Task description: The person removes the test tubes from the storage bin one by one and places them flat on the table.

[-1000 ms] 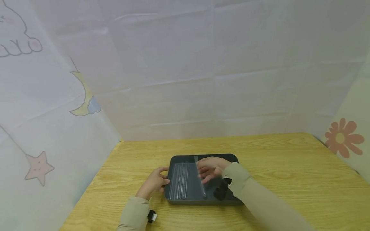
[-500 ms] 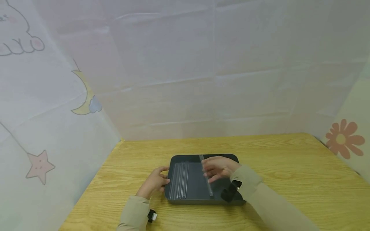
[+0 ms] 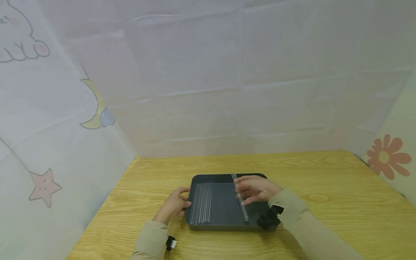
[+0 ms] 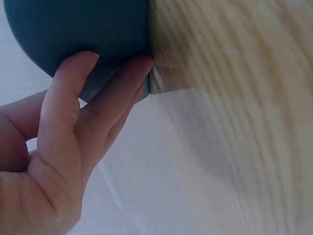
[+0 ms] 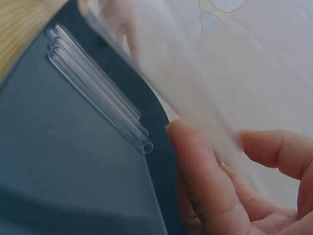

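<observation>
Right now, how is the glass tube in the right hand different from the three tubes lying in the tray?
The held tube is pinched by the right hand over the tray's right side; the three tubes lie untouched along the dark tray's left side. The held tube slants; the three lie side by side, parallel. All are clear, slender tubes.

Wooden table and printed backdrop

A light wooden table [image 3: 325, 187] is enclosed by white sheets on which a moon [image 3: 94, 112], a star [image 3: 43, 186] and a flower [image 3: 385, 157] are printed.
</observation>
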{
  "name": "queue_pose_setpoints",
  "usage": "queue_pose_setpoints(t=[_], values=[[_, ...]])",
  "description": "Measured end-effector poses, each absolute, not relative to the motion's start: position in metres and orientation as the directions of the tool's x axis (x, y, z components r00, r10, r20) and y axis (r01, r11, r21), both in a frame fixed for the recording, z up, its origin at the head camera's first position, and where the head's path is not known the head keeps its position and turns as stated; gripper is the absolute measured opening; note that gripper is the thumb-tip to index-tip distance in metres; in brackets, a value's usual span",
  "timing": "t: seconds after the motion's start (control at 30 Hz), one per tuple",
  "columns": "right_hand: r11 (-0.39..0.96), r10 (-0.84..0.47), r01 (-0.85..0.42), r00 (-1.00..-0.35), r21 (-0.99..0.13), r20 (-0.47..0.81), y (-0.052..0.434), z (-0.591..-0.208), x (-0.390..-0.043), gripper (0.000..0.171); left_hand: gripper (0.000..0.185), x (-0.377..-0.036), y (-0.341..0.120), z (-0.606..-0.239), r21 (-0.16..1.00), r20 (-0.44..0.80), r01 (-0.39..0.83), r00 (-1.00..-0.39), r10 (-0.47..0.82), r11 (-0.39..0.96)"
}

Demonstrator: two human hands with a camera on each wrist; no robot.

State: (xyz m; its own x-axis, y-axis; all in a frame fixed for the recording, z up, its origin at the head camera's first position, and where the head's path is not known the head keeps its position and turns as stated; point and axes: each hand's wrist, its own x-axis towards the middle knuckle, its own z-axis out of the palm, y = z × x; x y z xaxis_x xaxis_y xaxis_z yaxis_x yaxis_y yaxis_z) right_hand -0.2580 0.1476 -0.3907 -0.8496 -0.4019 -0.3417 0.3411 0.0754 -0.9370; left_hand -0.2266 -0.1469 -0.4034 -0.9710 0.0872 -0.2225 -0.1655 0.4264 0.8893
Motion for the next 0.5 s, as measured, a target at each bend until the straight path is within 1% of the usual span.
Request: queue_pose_setpoints(t=[0.27,0.5], values=[[0.058,-0.414,0.331,-0.850,-0.942,-0.325,0.163,-0.389,-0.256,0.058,0.054,-0.227,-0.147,-0.404,0.892,-0.234,-0.180,-0.969,0.082,0.414],[0.031,-0.422,0.369,-0.838,-0.929,-0.347,0.176,-0.386,-0.253,0.063,0.055,-0.228,-0.146,-0.403,0.887,-0.244,-0.194,-0.967,0.071,0.418]])
